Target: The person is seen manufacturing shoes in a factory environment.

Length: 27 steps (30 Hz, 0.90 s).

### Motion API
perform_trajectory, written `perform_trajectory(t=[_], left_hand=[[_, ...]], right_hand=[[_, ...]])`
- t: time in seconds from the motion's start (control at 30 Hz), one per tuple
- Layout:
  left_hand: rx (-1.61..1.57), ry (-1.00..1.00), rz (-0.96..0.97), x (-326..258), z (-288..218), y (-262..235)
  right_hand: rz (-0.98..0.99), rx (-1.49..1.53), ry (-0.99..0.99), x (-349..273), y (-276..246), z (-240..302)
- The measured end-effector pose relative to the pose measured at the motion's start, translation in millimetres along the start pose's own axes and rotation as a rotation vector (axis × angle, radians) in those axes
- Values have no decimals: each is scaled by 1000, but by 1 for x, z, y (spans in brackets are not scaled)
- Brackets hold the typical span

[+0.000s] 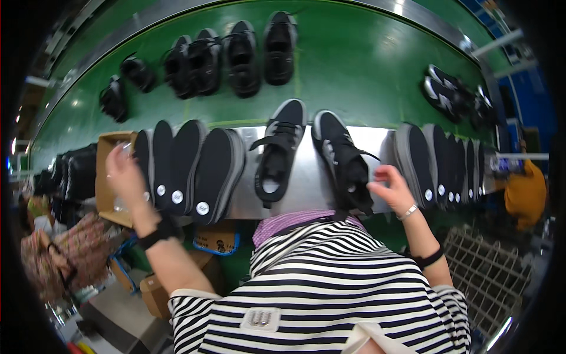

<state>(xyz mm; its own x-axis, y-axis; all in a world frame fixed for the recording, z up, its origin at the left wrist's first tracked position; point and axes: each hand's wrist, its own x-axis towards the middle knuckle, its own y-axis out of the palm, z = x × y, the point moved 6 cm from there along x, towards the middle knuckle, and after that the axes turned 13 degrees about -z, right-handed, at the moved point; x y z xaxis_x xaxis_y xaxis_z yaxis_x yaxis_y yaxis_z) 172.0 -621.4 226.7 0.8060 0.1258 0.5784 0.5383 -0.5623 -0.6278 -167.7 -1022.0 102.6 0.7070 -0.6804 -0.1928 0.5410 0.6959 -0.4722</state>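
Two black lace-up shoes with grey soles stand side by side in front of me, toes pointing away: a left shoe (280, 152) and a right shoe (343, 158), each with a loose strap and an open collar. My right hand (394, 190) is beside the heel of the right shoe, fingers bent and thumb apart, with nothing visible in it. My left hand (125, 177) is raised over a cardboard box (107, 197) that seems to hold clear plastic pieces. Motion smears its fingers, so what they hold, if anything, does not show.
Black insoles (219, 171) with round white stickers stand in a row on the metal ledge (250, 203) left of the shoes. More insoles (415, 162) line the right. Several black shoes (242, 59) stand on the green surface (354, 71) beyond. A wire basket (483, 265) is at lower right.
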Motion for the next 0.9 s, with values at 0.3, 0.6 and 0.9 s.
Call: perform_trajectory(t=[0.3,0.6,0.9], left_hand=[[-463,-45,337,-67,-57,40],[-411,-29,1079,-227,-122,102],[-468,760,678,-226,-180,115]], right_hand=[[-167,-401,-2,19,19,2],[-406,-468,-298,20,-73,10],[-383,-867,51,25,-114,-39]])
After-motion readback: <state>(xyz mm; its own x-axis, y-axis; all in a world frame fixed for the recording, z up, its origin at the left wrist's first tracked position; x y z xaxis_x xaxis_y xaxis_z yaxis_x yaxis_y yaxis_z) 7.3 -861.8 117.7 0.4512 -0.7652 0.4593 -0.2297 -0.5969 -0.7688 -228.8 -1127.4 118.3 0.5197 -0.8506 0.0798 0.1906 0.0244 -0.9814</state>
